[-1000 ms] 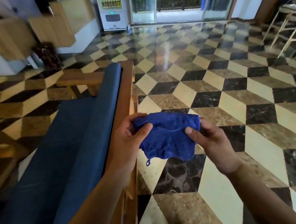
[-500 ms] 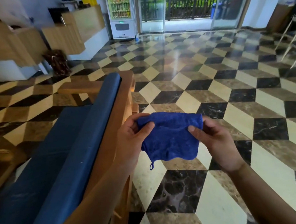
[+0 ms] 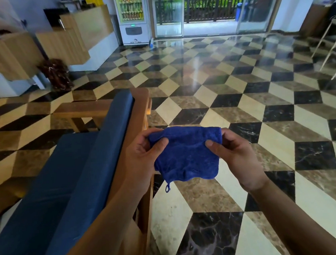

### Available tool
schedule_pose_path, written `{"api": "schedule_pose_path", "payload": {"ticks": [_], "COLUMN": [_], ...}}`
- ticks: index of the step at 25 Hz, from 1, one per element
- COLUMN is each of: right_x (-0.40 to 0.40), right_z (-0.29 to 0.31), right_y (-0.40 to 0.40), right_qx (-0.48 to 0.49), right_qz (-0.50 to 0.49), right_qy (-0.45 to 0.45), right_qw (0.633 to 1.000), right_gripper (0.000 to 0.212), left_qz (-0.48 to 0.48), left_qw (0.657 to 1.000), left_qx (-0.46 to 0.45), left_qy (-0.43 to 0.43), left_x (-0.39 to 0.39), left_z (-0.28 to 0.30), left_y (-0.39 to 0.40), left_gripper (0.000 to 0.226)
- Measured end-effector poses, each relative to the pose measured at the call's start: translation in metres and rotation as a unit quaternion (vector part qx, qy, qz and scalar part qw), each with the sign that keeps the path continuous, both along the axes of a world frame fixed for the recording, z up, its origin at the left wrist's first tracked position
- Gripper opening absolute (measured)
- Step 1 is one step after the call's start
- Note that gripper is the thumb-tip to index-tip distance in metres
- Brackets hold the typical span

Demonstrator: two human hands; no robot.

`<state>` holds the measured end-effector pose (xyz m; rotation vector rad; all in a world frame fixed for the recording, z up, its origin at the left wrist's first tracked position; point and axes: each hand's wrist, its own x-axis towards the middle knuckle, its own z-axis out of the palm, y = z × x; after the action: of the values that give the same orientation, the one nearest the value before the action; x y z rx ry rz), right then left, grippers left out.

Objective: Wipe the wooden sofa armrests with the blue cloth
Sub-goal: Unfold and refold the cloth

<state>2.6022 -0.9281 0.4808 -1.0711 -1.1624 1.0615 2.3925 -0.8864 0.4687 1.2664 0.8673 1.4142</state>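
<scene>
The blue cloth [image 3: 187, 156] hangs in the air just right of the wooden sofa [image 3: 139, 101], its top corners pinched by the left hand [image 3: 143, 157] and right hand [image 3: 236, 154], held apart. Under it lies a glossy checkered floor [image 3: 241, 106]. The sofa's far armrest [image 3: 82, 110] lies beyond its blue cushions [image 3: 67, 174]. Far behind the sofa stands a drinks fridge [image 3: 132, 16] with bottles on its shelves, beside wooden counters [image 3: 88, 27].

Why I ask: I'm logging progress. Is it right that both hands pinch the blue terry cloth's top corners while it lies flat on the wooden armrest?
Not quite: the head view shows the blue terry cloth hanging above the floor, off the wooden armrest. The left hand and right hand do pinch its top corners.
</scene>
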Motion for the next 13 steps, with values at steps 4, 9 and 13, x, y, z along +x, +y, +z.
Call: {"api": "schedule_pose_path", "payload": {"ticks": [4, 9, 13], "right_x": [-0.015, -0.024, -0.012], "right_z": [0.007, 0.011, 0.012], "right_y": [0.074, 0.148, 0.206], "right_qx": [0.003, 0.013, 0.024], "right_qz": [-0.010, -0.043, -0.057], "right_qy": [-0.001, 0.005, -0.003], "right_qw": [1.000, 0.999, 0.998], "right_gripper": [0.015, 0.014, 0.015], "left_qz": [-0.013, -0.032, -0.034], "left_qw": [1.000, 0.999, 0.999], "left_qx": [0.010, 0.016, -0.005], "left_qy": [0.015, 0.025, 0.027], "left_x": [-0.014, -0.020, -0.005], "left_z": [0.006, 0.012, 0.009], "left_y": [0.077, 0.165, 0.233], "left_gripper": [0.018, 0.021, 0.023]}}
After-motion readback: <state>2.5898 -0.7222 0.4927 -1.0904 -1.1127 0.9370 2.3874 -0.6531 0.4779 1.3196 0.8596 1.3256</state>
